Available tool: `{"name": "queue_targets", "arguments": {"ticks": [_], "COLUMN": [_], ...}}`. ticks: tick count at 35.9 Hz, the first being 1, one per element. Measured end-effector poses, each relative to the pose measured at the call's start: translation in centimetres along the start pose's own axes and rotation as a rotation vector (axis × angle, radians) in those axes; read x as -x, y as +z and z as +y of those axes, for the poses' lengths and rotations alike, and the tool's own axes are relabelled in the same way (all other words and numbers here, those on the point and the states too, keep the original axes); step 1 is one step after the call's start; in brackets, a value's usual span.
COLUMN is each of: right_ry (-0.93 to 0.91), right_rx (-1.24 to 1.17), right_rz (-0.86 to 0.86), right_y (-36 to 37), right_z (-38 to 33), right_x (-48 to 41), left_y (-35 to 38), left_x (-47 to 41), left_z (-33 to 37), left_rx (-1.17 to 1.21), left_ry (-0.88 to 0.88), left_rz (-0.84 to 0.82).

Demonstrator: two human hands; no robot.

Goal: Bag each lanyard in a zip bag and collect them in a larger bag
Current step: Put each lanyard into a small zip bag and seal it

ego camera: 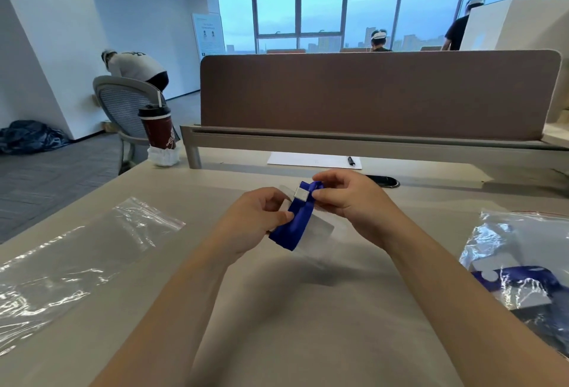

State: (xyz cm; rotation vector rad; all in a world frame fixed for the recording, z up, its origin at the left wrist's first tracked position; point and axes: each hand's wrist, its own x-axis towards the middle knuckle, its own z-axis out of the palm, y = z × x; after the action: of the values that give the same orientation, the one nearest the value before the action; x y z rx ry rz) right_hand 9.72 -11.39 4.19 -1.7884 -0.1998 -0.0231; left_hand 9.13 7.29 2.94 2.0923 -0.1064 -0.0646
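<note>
A folded blue lanyard (292, 226) with a metal clip and a clear badge sleeve (320, 229) is held above the middle of the desk. My left hand (255, 220) grips its folded lower part with thumb on the strap. My right hand (348, 199) pinches the strap's upper end by the clip. A small empty zip bag (144, 223) with a red seal line lies on the desk to the left. A larger clear bag (40, 291) lies flat at the far left. At the right edge another clear bag (523, 276) holds several blue lanyards.
A dark red cup with a straw (158, 128) stands at the desk's back left corner. A sheet of paper (311, 160) with a pen (351, 161) lies under the brown divider (369, 94). An office chair (123, 109) stands beyond the desk; people are in the background.
</note>
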Motion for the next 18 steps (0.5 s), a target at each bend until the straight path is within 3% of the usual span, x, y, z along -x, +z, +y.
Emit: {"name": "queue_targets", "arguments": {"ticks": [4, 10, 18], "right_ry": [-0.008, -0.095, -0.237], "right_rx": [0.001, 0.188, 0.271], "right_rz": [-0.02, -0.016, -0.057], "right_y": [0.2, 1.4, 6.6], "right_z": [-0.3, -1.2, -3.3], "right_x": [0.2, 1.1, 2.0], "left_y": [0.1, -0.6, -4.5], "left_x": [-0.1, 1.4, 5.2], "left_z": [0.5, 0.7, -0.8], "left_rx": [-0.047, -0.055, -0.016], "left_ry": [0.0, 0.012, 0.012], "left_rz": [0.04, 0.099, 0.262]}}
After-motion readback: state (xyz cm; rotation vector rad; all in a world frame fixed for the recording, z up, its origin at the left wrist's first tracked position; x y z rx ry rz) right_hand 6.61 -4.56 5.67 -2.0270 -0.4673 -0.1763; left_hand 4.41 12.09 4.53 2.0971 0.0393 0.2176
